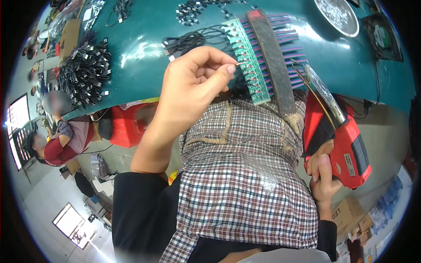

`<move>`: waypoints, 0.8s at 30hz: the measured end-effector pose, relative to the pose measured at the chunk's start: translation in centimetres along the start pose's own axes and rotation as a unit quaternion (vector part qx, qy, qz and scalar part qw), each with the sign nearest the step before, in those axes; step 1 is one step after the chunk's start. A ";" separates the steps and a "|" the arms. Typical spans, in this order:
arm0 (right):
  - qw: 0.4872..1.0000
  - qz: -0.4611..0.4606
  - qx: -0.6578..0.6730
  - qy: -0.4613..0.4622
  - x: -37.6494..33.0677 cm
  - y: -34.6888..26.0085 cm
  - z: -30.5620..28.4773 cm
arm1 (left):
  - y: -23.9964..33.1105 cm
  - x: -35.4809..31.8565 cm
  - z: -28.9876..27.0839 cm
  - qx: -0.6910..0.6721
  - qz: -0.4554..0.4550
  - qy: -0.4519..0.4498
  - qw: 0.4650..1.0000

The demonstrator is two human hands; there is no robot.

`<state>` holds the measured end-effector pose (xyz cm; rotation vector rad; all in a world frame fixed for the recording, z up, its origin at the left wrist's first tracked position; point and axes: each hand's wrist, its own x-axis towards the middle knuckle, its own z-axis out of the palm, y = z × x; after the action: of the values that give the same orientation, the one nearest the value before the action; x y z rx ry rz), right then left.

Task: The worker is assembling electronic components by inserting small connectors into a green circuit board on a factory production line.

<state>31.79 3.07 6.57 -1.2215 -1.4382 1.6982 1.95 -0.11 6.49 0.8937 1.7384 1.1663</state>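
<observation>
My left hand (195,83) pinches a thin wire (239,65) between thumb and forefinger, its end at the left edge of a green circuit board strip (247,61). Several short wires are attached along that strip. In my right hand (323,173) is a red soldering gun (351,151), gripped by its handle, with its metal tip pointing up and left toward the strip. A thin guide tube runs beside the tip. Across the coloured wires (285,37) on the strip's right lies a long dark bar (274,63). Whether tip and wires touch is unclear.
Black cables (188,42) lie left of the strip on the green table (144,26). A large cable pile (85,72) sits farther left. At the upper right are a metal bowl (337,17) and a black fan-like unit (382,37). A co-worker (61,140) sits near a red stool (127,125).
</observation>
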 end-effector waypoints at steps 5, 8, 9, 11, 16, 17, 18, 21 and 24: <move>1.000 0.007 0.009 0.003 -0.7 0.2 -0.1 | -1.2 -0.8 2.1 0.013 -0.007 0.027 1.000; 1.000 0.004 -0.020 -0.003 -0.9 0.4 -0.3 | -1.7 -1.3 3.1 0.018 0.009 0.025 0.999; 1.000 0.011 -0.022 0.002 -0.9 0.4 -0.4 | -1.7 -1.4 3.5 0.036 0.020 0.027 0.999; 0.999 0.012 -0.051 -0.009 -1.1 0.4 -0.6 | -2.2 -1.6 4.2 0.022 0.021 0.024 0.999; 0.996 0.022 -0.082 -0.039 -1.9 0.8 -1.1 | -3.2 -1.9 5.2 0.208 0.124 0.063 0.968; 0.995 0.023 -0.079 -0.058 -2.2 1.0 -1.5 | -3.4 -1.9 5.4 0.243 0.149 0.066 0.956; 0.987 0.063 -0.132 -0.070 -2.6 0.9 -2.2 | -3.7 -1.8 5.6 0.244 0.155 0.074 0.954; 0.977 0.044 -0.188 -0.091 -3.1 1.0 -2.8 | -3.7 -1.7 5.7 0.276 0.158 0.079 0.945; 0.986 0.091 -0.141 -0.025 -3.5 0.4 -1.5 | -4.1 -1.5 6.1 0.266 0.185 0.087 0.942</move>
<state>34.58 0.57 7.14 -1.5110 -1.6854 1.6931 7.66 -0.63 1.71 1.5340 2.1439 1.0384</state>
